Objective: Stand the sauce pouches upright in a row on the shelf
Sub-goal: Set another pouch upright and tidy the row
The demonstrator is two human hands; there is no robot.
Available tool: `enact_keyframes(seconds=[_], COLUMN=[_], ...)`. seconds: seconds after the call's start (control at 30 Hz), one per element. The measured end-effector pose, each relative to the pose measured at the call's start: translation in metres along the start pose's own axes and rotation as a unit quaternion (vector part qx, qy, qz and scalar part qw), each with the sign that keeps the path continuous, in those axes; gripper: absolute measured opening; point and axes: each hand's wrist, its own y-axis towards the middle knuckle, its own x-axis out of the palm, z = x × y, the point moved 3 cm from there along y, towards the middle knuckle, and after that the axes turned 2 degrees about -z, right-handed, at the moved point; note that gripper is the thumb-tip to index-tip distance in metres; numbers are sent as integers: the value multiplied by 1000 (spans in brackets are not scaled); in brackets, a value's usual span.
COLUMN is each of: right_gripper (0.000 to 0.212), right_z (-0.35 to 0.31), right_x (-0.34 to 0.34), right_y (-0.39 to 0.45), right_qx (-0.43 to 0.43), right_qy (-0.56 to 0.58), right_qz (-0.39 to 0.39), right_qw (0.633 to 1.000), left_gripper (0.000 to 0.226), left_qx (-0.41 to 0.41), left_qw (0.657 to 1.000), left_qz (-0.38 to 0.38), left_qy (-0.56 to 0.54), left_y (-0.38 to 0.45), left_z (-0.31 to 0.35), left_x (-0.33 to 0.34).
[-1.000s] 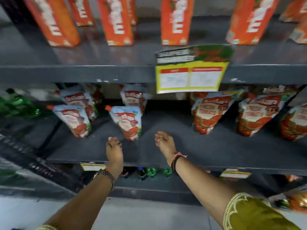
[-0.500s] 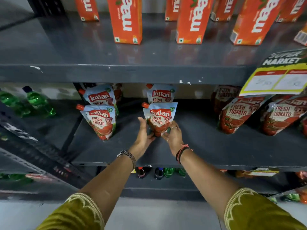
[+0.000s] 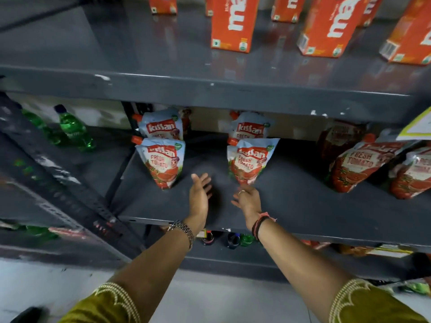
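Tomato sauce pouches stand upright on the grey middle shelf (image 3: 291,213). One front pouch (image 3: 163,165) stands at the left with another pouch (image 3: 162,125) behind it. A second front pouch (image 3: 250,160) stands in the middle, also backed by a pouch (image 3: 250,128). Darker red pouches (image 3: 359,166) lean at the right. My left hand (image 3: 199,194) is open, fingers spread, over the bare shelf between the two front pouches. Just below the middle front pouch, my right hand (image 3: 248,201) is open too and holds nothing.
Orange juice cartons (image 3: 232,24) stand on the upper shelf. Green bottles (image 3: 74,131) lie on the neighbouring rack at the left. A yellow price tag (image 3: 417,127) hangs at the right edge. Bottle tops (image 3: 233,240) show on the shelf below.
Both hands let go of the middle front pouch, which now stands by itself, and drew back toward the shelf's front edge. The view shifted left.
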Motion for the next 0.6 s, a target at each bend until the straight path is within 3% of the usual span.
enact_keyframes(seconds=[0.13, 0.23, 0.4, 0.5, 0.6], right_gripper=[38, 47, 71, 58, 50], right_z=[3, -3, -14, -18, -22], right_x=[60, 103, 145, 159, 164], right_y=[-18, -31, -42, -39, -36], right_qx=[6, 14, 8, -5, 1], right_qy=[-9, 0, -2, -9, 16], right_qz=[-97, -149, -211, -223, -215], right_qw=[995, 989, 977, 975, 976], left_gripper=[40, 35, 68, 69, 69], left_qx=[85, 101, -7, -27, -7], left_qw=[982, 970, 988, 998, 998], left_qz=[169, 220, 151, 51, 11], left_qy=[-19, -20, -20, -39, -55], left_y=[-10, -3, 20, 19, 22], left_z=[16, 31, 63, 78, 80], left_x=[-67, -110, -139, -127, -117])
